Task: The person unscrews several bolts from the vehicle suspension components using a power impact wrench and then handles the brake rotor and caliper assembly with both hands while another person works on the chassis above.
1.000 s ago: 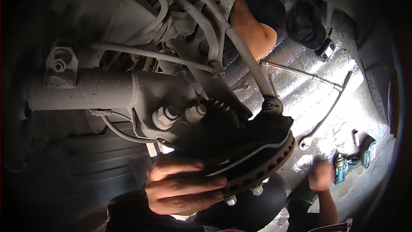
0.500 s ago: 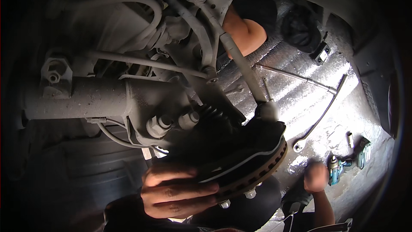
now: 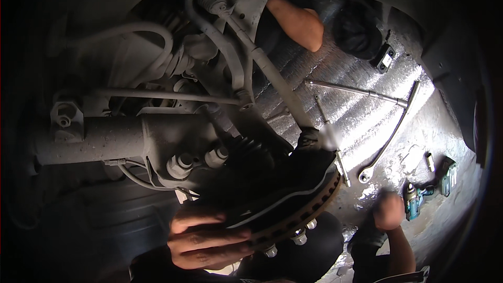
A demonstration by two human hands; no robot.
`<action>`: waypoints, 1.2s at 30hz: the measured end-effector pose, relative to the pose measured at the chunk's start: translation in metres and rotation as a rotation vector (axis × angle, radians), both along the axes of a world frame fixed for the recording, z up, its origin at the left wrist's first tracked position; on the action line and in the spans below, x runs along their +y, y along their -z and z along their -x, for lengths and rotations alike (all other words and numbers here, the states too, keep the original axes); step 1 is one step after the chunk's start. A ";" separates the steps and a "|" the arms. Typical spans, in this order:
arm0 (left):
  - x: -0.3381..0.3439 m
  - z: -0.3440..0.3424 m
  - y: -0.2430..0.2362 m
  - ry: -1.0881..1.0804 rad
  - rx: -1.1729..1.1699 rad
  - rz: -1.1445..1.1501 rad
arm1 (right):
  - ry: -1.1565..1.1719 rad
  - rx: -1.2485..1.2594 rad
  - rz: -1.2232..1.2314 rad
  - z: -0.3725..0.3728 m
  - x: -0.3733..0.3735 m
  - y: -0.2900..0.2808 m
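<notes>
A vented brake disc with a dark splash shield and nuts on its studs hangs beneath grimy suspension parts. My left hand is closed round the disc's lower left edge, its fingers lying across the rim. Off to the right of the disc, low over the floor, my right hand is a blur, so its fingers and anything in them cannot be made out. Beside it lies a teal cordless impact tool.
Suspension arms and steel tube fill the upper left. Another person's forearm reaches in at the top. On the shiny foil mat lie a long bar, a ratchet, a socket, a battery and a black cloth.
My view has shifted, so the suspension parts appear further left and lower. The other person's arm shows less of its upper part. My left hand stays on the disc.
</notes>
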State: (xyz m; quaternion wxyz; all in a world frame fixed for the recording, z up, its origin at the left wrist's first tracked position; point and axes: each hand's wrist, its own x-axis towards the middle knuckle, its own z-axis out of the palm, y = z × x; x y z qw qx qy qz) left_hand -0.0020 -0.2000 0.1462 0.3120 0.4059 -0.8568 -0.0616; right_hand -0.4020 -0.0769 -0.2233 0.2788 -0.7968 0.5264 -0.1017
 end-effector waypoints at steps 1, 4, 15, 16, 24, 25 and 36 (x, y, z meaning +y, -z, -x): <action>0.000 0.002 0.000 -0.018 0.001 0.002 | 0.004 0.000 -0.001 0.000 0.001 0.001; -0.002 0.002 -0.003 -0.021 -0.016 0.002 | 0.005 -0.012 0.046 -0.002 -0.003 -0.003; -0.001 0.004 -0.012 -0.038 -0.084 -0.026 | -0.001 0.008 0.045 -0.003 -0.005 -0.002; 0.000 0.004 -0.013 -0.042 -0.085 -0.013 | -0.004 0.003 0.049 -0.004 -0.007 -0.002; -0.002 0.006 -0.007 -0.044 -0.046 0.006 | 0.000 0.007 0.053 -0.002 -0.006 -0.006; -0.002 0.007 -0.013 -0.045 -0.067 -0.002 | -0.002 -0.004 0.059 -0.005 -0.008 -0.004; -0.003 0.005 -0.008 -0.032 -0.070 -0.013 | 0.007 -0.010 0.066 -0.001 -0.003 -0.003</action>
